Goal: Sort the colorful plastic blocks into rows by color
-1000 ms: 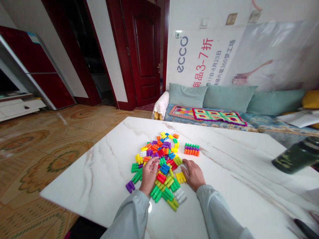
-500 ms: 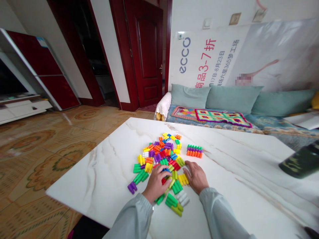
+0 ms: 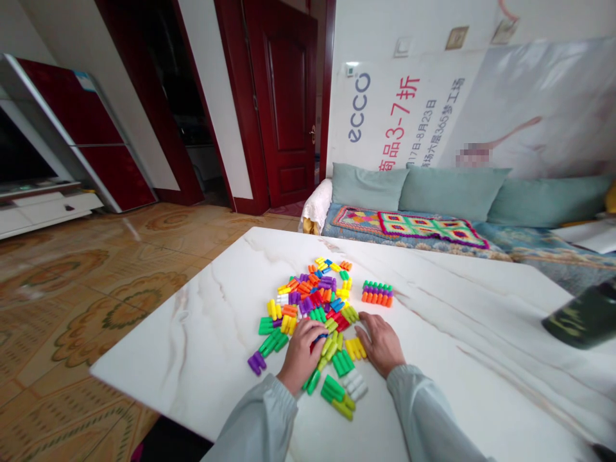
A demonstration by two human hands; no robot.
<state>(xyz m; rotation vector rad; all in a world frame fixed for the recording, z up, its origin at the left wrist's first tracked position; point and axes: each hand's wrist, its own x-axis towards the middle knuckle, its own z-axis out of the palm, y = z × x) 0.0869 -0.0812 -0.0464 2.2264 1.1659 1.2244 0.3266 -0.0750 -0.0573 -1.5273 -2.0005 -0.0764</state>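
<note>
Here, bottle (image 3: 581,317) contents hidden; left hand (image 3: 302,354) grips blocks (image 3: 320,336).

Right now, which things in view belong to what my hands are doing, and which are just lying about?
Belonging:
loose coloured pieces, left hand curled over some
yellow piece by the right hand
green, purple and orange stack, apparently

Just lying about, it seems:
dark bottle
cushions
crocheted cover
</note>
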